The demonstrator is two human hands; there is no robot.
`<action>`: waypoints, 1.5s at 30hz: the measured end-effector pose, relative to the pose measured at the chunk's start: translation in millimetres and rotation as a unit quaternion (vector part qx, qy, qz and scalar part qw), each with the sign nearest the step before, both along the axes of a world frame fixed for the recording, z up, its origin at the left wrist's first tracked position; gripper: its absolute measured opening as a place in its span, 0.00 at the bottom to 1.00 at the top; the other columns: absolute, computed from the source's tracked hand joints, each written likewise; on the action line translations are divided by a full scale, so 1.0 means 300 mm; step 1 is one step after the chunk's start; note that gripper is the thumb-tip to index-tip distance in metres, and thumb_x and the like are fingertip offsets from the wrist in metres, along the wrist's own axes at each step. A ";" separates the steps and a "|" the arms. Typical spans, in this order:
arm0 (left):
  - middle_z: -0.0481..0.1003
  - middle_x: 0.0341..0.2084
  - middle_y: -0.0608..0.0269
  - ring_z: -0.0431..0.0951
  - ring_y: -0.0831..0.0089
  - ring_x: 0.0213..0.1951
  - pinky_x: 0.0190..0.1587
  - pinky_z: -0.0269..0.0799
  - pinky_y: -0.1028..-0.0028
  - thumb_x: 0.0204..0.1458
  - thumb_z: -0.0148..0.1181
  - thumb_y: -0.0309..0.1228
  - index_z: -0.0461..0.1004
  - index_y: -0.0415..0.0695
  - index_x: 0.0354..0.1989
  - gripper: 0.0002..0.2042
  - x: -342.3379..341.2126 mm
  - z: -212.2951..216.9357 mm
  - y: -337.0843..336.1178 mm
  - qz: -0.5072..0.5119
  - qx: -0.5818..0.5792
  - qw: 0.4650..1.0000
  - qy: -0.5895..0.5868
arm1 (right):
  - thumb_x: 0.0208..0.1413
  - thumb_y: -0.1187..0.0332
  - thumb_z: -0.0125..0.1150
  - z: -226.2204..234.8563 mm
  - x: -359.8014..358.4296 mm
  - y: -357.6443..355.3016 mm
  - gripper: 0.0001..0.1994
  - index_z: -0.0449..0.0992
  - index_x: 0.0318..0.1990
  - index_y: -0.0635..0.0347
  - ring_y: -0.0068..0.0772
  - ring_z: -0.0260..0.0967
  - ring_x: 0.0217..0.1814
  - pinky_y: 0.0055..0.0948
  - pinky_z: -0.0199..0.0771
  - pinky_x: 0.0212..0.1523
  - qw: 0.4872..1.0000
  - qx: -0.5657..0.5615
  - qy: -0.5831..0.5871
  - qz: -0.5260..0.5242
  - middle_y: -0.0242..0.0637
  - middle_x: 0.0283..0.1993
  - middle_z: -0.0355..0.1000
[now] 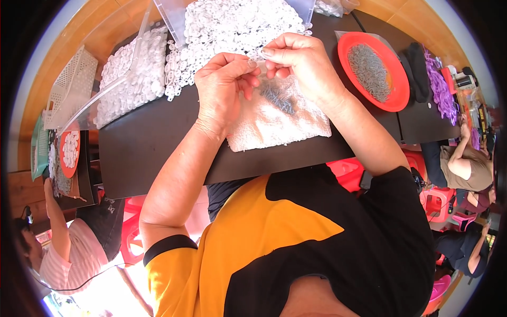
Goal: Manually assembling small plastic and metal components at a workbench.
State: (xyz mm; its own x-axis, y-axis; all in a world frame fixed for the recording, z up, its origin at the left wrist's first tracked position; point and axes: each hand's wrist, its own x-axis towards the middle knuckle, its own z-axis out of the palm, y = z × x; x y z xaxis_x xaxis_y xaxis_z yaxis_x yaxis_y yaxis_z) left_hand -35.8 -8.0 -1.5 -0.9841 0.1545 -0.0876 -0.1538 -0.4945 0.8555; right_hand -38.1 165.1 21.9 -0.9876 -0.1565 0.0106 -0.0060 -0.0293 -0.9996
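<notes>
My left hand (219, 95) and my right hand (306, 66) are raised close together over the front of a white pile. Both are closed in a pinch, thumb against fingertips. Whatever lies between the fingertips is too small to make out against the white behind. Below them a pale cloth (280, 132) is spread on the dark table (158, 148). On it rests a small heap of grey, screw-like pins (278, 100). Just beyond my hands small white plastic pieces with holes (237, 24) spill from a clear bin.
A red plate (400, 95) of grey pins (369, 71) stands to the right. At left, a clear box (95, 100) adjoins more white pieces (134, 68). Purple pieces (441, 90) lie far right. A co-worker (74, 248) sits at left; others (459, 166) sit at right.
</notes>
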 end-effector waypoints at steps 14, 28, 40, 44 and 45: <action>0.78 0.28 0.58 0.77 0.75 0.27 0.24 0.68 0.79 0.49 0.65 0.19 0.74 0.35 0.39 0.10 0.018 0.016 0.028 -0.033 -0.032 0.995 0.091 | 0.54 0.67 0.63 0.024 -0.025 0.043 0.08 0.78 0.33 0.64 0.22 0.72 0.26 0.18 0.66 0.27 0.999 -0.001 -0.001 0.044 0.33 0.26 0.75; 0.78 0.30 0.65 0.76 0.82 0.31 0.26 0.69 0.84 0.47 0.68 0.20 0.75 0.38 0.42 0.13 0.042 0.021 0.023 -0.042 -0.149 0.968 0.197 | 0.55 0.66 0.61 0.039 -0.007 0.079 0.08 0.78 0.32 0.63 0.24 0.73 0.24 0.18 0.67 0.25 0.987 -0.049 -0.069 0.134 0.33 0.24 0.74; 0.77 0.29 0.62 0.78 0.79 0.31 0.35 0.76 0.80 0.45 0.69 0.18 0.71 0.35 0.41 0.15 0.066 0.030 0.031 -0.002 -0.183 0.948 0.260 | 0.56 0.67 0.62 0.034 0.030 0.040 0.09 0.77 0.31 0.65 0.23 0.70 0.21 0.17 0.65 0.23 0.990 -0.070 -0.068 0.097 0.32 0.22 0.71; 0.77 0.30 0.59 0.79 0.77 0.30 0.34 0.77 0.79 0.46 0.68 0.17 0.71 0.35 0.41 0.14 0.069 0.034 0.030 -0.014 -0.159 0.951 0.265 | 0.56 0.67 0.61 0.045 0.039 0.042 0.09 0.77 0.31 0.65 0.22 0.69 0.21 0.17 0.64 0.24 0.993 -0.049 -0.054 0.095 0.31 0.21 0.71; 0.77 0.30 0.58 0.79 0.76 0.30 0.34 0.77 0.78 0.47 0.67 0.16 0.71 0.34 0.41 0.14 0.068 0.035 0.028 -0.020 -0.151 0.950 0.271 | 0.58 0.66 0.60 0.045 0.038 0.046 0.10 0.77 0.32 0.65 0.22 0.70 0.22 0.17 0.64 0.25 0.991 -0.049 -0.057 0.110 0.31 0.23 0.71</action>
State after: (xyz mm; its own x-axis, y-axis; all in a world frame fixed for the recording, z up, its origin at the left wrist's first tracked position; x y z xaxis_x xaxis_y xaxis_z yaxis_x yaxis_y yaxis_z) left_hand -15.5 0.4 9.0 -0.8912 0.2401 0.3847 0.3370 -0.2171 0.9161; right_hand -26.7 178.9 35.5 -0.9250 -0.3728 -0.0733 0.1240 -0.1140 -0.9857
